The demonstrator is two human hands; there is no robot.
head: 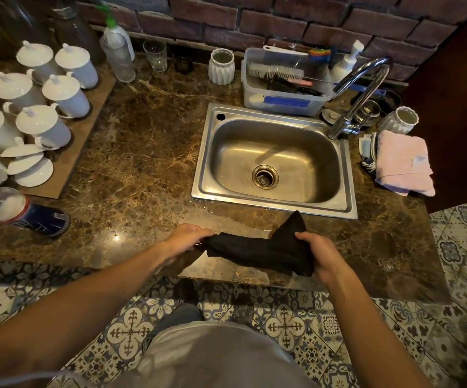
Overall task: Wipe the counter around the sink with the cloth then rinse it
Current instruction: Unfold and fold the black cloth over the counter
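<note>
A black cloth (257, 249) is stretched between both hands just above the front strip of the brown marble counter (142, 169). My left hand (187, 236) pinches its left end. My right hand (320, 254) grips the bunched right end, where one corner sticks up toward the sink. The steel sink (275, 162) lies right behind the cloth, its basin bare with an open drain. The chrome tap (359, 93) arches over the sink's back right corner. Small water drops shine on the counter along the sink's front rim.
Several white lidded mugs (45, 107) stand on a board at the left. A clear plastic tub (285, 79) of brushes sits behind the sink. A folded pink towel (402, 162) lies right of the sink. Bottles, a glass and white ribbed cups line the brick wall.
</note>
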